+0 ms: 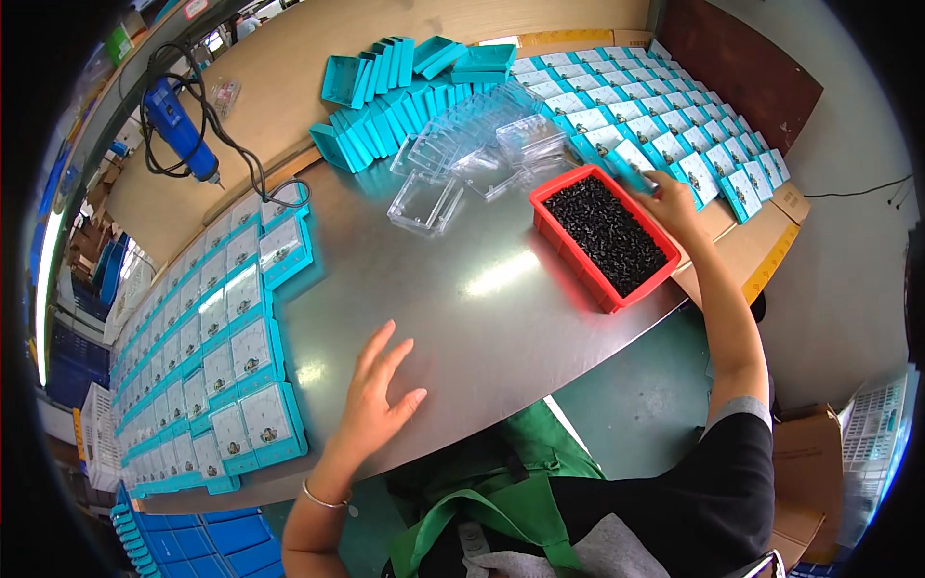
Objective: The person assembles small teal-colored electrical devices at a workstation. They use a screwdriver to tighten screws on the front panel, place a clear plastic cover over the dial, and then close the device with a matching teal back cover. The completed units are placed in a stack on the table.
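My left hand (374,400) hovers over the bare metal near the front edge of the table, fingers spread and holding nothing. At the right, my right hand (670,204) reaches past a red bin (551,234) of small black parts (607,231). Its fingers are closed on the near end of a shallow teal box (631,158) with a white face, at the front of the right-hand rows. The fingertips are partly hidden. Clear plastic covers (424,200) lie in a loose pile left of the bin.
Rows of teal boxes with white faces (252,352) cover the table's left side; similar rows (665,116) stand on cardboard at the right. Empty teal trays (385,120) are heaped at the back. A blue electric screwdriver (181,130) with a black cord hangs at the upper left.
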{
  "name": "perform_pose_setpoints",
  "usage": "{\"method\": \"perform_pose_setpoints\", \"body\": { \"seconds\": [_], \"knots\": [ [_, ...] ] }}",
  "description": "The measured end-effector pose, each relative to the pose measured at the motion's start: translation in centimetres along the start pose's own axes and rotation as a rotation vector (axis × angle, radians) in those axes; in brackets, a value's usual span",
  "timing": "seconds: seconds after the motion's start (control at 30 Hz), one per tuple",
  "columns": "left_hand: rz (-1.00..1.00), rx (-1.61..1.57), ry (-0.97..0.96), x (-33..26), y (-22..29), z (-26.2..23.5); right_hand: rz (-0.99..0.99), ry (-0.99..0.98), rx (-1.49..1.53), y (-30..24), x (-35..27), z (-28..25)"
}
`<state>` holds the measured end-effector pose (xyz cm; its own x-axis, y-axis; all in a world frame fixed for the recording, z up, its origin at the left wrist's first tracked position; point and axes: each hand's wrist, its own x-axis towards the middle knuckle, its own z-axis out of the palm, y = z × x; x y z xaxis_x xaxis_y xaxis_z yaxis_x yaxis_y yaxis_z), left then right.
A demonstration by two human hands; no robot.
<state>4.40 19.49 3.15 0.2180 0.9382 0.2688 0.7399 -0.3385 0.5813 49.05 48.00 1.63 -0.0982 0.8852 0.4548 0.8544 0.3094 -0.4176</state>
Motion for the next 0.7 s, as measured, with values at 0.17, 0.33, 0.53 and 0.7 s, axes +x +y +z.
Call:
{"method": "perform_pose_setpoints", "body": {
  "seconds": [0.17,0.33,0.53,0.7],
  "knots": [
    [-0.163,-0.482,0.112,-3.1,0.3,2.1,0.078,0.239,0.376,-2.5,-1.2,-3.7],
    [-0.343,-1.545,0.025,-0.1,1.2,2.9,-0.462,-0.210,0.496,-20.1,-7.3,-4.2],
    [-0.502,-1.781,0.158,0.2,0.1,2.5,-0.558,-0.634,0.608,-28.0,-12.1,0.4],
    [-0.536,-1.493,0.244,-2.7,0.2,1.0,-0.180,-0.811,1.244,-30.0,-11.0,0.3]
  ]
}}
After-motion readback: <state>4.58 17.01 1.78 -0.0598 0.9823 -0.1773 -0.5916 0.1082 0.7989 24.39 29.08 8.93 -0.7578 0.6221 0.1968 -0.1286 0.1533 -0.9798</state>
